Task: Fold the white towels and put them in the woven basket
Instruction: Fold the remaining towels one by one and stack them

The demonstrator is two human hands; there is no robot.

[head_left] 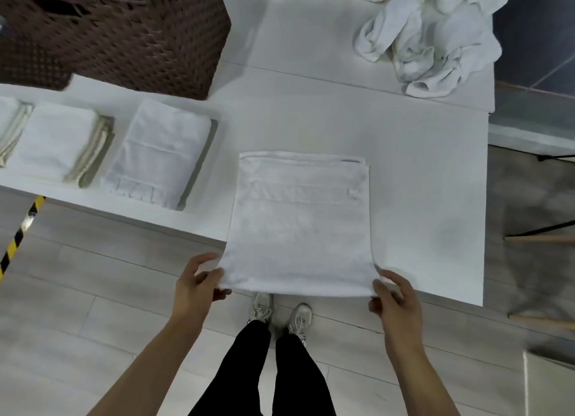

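Observation:
A half-folded white towel [300, 222] lies flat on the white table [429, 197], its near edge hanging just past the table's front. My left hand [197, 286] pinches the towel's near left corner. My right hand [393, 297] pinches the near right corner. The dark brown woven basket [130, 33] stands at the back left of the table. Folded white towels lie in front of it: one [161, 154] beside the basket's corner, another [62, 141] further left, and a third [9, 129] cut off by the left edge.
A heap of crumpled white towels [435, 39] sits at the back right of the table. A yellow-black striped tape [21, 232] runs along the floor at left. Wooden chair legs [541, 238] stand to the right. My feet [280, 313] are under the table's front edge.

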